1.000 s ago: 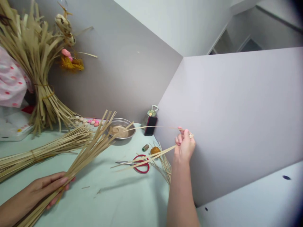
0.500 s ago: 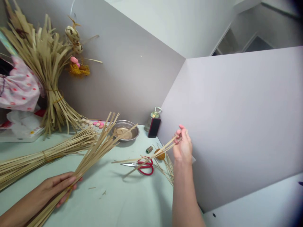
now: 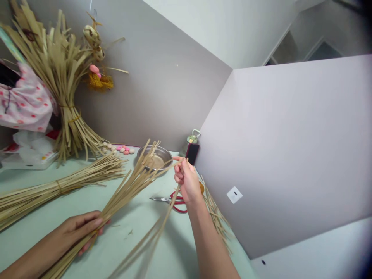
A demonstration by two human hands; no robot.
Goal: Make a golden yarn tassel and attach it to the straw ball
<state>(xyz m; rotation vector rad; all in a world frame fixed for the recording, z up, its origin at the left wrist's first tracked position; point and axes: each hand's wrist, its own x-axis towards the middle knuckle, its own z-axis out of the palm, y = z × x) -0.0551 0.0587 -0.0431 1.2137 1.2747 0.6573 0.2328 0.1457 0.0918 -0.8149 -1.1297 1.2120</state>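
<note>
My left hand (image 3: 87, 228) is wrapped round a bundle of straw strips (image 3: 124, 190) at the lower left, its loose ends fanning up toward the metal bowl. My right hand (image 3: 186, 176) pinches a few loose strips (image 3: 164, 223) that hang down and leftward from it. Its fingertips are beside the tip of a strip from the bundle; whether they grip that one too, I cannot tell. Red-handled scissors (image 3: 164, 199) lie on the table just below my right hand, partly behind the strips.
A tied straw bundle (image 3: 66, 184) lies at the left, with a taller one (image 3: 68, 97) standing behind. The metal bowl (image 3: 167, 157), pink and cream pieces (image 3: 124, 149) and a phone (image 3: 192, 153) are at the back. Loose strips (image 3: 215, 213) lie right, along the wall.
My right hand has moved left to the bundle's tips, and its strips now hang down instead of pointing left. My left hand and its bundle have shifted slightly right in the view.
</note>
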